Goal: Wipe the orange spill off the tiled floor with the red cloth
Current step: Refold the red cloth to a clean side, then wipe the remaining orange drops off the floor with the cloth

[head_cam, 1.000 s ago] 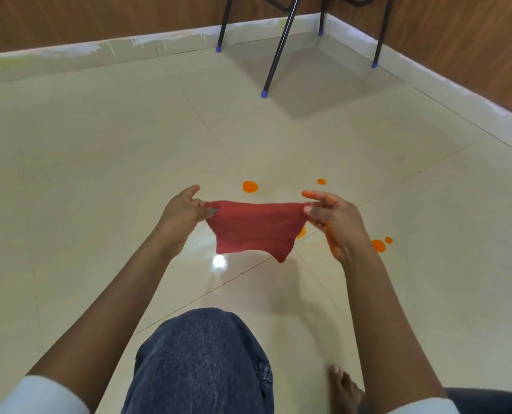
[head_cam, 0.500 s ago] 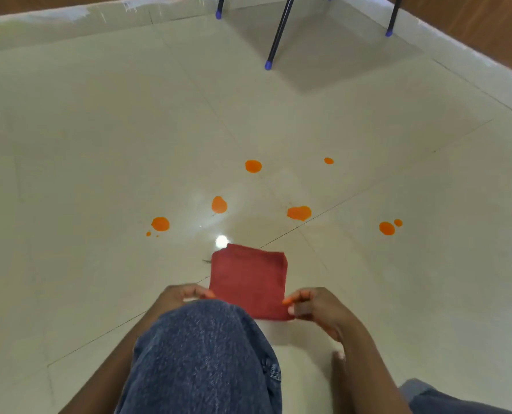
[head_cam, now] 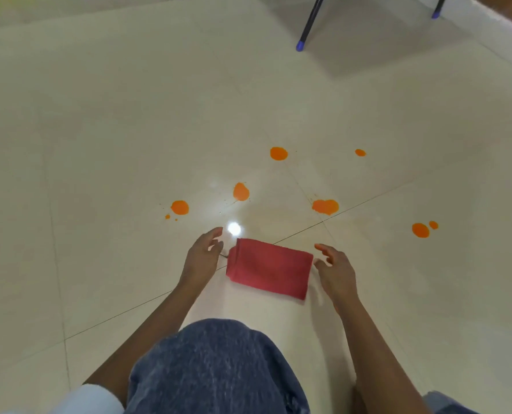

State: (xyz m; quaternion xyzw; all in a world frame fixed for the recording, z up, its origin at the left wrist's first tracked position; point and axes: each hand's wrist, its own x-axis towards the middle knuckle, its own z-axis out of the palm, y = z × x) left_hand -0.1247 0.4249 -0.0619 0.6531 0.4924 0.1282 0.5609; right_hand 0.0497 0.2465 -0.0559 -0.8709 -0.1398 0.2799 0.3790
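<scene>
Where grout lines (head_cam: 296,233) cross at frame centre, note soft red cloth (head_cam: 269,268) folded flat on glossy cream tiled floor (head_cam: 99,144). See left hand (head_cam: 202,258), right hand (head_cam: 335,270) beside it, fingers loosely spread, empty. Locate round orange spill drops (head_cam: 241,192) above.

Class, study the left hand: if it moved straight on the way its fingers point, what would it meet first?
Probably the teardrop-shaped orange splash. The left hand points forward and slightly right, past the red cloth, over bare tiled floor. Its height above the floor is unclear.
</scene>
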